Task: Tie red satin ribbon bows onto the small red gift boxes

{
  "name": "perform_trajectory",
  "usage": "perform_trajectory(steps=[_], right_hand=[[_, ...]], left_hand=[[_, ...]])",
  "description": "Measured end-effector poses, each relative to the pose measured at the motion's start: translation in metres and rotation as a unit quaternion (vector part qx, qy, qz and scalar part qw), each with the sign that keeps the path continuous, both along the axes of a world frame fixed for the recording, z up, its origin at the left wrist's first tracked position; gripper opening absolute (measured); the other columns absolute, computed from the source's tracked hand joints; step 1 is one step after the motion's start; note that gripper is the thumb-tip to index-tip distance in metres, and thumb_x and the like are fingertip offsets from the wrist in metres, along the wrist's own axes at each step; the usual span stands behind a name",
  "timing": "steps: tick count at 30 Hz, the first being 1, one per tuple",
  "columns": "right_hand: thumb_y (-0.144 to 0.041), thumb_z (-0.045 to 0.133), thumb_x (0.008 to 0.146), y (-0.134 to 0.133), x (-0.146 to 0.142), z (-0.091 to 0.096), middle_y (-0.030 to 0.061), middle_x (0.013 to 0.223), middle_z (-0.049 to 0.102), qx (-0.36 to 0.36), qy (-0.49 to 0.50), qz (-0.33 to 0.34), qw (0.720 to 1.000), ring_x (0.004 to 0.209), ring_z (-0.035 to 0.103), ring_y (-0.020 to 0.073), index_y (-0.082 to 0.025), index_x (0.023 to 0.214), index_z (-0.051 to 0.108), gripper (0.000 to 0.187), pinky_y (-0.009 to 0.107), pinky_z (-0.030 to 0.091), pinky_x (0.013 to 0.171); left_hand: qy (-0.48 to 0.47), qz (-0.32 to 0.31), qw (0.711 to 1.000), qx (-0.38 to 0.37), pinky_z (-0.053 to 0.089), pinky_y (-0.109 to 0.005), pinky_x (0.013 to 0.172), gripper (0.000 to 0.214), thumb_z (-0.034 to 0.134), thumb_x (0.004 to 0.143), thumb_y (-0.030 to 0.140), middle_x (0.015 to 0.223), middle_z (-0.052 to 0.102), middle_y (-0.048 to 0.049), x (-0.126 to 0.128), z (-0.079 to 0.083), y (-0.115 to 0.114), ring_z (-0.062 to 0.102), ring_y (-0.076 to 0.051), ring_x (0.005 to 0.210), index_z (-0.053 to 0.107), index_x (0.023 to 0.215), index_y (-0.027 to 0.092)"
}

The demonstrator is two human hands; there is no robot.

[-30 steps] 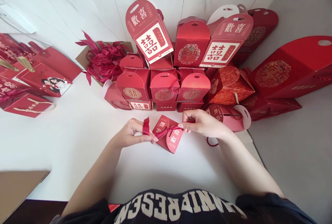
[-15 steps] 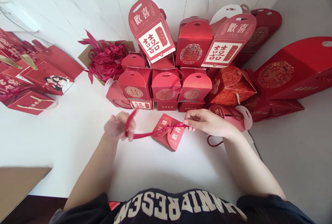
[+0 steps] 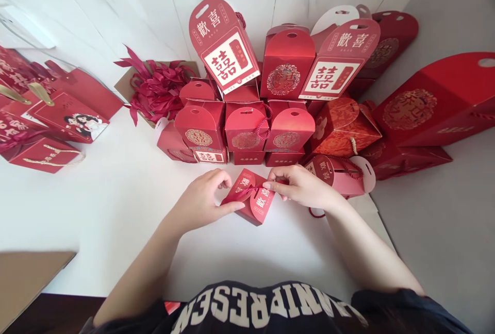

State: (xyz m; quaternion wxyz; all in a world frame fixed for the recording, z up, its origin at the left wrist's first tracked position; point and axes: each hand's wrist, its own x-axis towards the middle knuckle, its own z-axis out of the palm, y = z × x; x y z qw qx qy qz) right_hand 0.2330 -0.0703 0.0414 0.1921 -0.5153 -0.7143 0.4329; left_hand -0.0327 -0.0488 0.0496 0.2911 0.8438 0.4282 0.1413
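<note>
One small, flat red cardboard box with rounded, white-lettered flaps point(image 3: 254, 206) lies on the smooth white counter point(image 3: 127, 195), between its front edge and the tiers of red cardboard gift boxes with gold medallions point(image 3: 245, 138) that we see towards the back edge. Across its top we note a glossy crimson ribbon point(image 3: 251, 188), gathered near the middle. The bare right hand point(image 3: 297, 184) pinches this ribbon between thumb and bent fingers, over the flat box's right side. At its left side the bare left hand point(image 3: 204, 197) has thumb and forefinger apart; whether its hidden fingers grasp the ribbon, we cannot tell. Towards the back-left, we observe heaped crimson ribbons point(image 3: 158, 86) in an open brown carton point(image 3: 124, 85); a brown cardboard sheet point(image 3: 31, 282) occupies the front-left corner.
</note>
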Motion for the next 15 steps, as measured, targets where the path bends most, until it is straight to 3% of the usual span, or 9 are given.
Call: perform_trajectory(steps=[6, 10, 13, 15], right_hand=[[-0.042, 0.051, 0.094, -0.002, -0.002, 0.0, -0.0054, 0.051, 0.055, -0.008, -0.005, 0.0, 1.0, 0.049, 0.049, 0.0097, -0.021, 0.079, 0.058, 0.028, 0.022, 0.037, 0.055], [-0.044, 0.051, 0.094, -0.001, -0.003, 0.0, -0.0052, 0.054, 0.057, -0.006, 0.0, 0.004, 1.0, 0.05, 0.048, 0.0092, -0.021, 0.079, 0.058, 0.029, 0.021, 0.036, 0.054], [-0.044, 0.051, 0.094, -0.001, -0.003, 0.0, -0.0048, 0.055, 0.058, -0.007, 0.006, 0.007, 1.0, 0.052, 0.049, 0.0093, -0.02, 0.078, 0.057, 0.029, 0.021, 0.037, 0.055], [-0.044, 0.051, 0.094, -0.001, -0.003, -0.001, -0.0048, 0.056, 0.058, -0.009, 0.012, 0.012, 1.0, 0.053, 0.049, 0.0096, -0.02, 0.078, 0.057, 0.029, 0.022, 0.037, 0.055]], left_hand=[[-0.038, -0.064, 0.983, 0.17, 0.046, -0.032, 0.079, 0.013, 0.059, 0.09, 0.029, 0.093, 0.063, -0.0034, 0.007, -0.012, -0.008, 0.058, -0.017, 0.083, 0.065, 0.098, 0.021], [-0.061, -0.06, 0.965, 0.246, 0.047, -0.032, 0.077, 0.014, 0.063, 0.088, 0.022, 0.09, 0.067, -0.0037, 0.007, -0.022, -0.008, 0.058, -0.017, 0.081, 0.068, 0.1, 0.02], [-0.061, -0.054, 0.958, 0.274, 0.046, -0.032, 0.077, 0.011, 0.06, 0.089, 0.018, 0.088, 0.068, -0.003, 0.008, -0.025, -0.008, 0.057, -0.016, 0.079, 0.067, 0.097, 0.02], [-0.066, -0.036, 0.97, 0.23, 0.045, -0.031, 0.076, 0.01, 0.054, 0.093, 0.018, 0.086, 0.066, -0.0031, 0.01, -0.022, -0.01, 0.056, -0.016, 0.079, 0.064, 0.093, 0.019]])
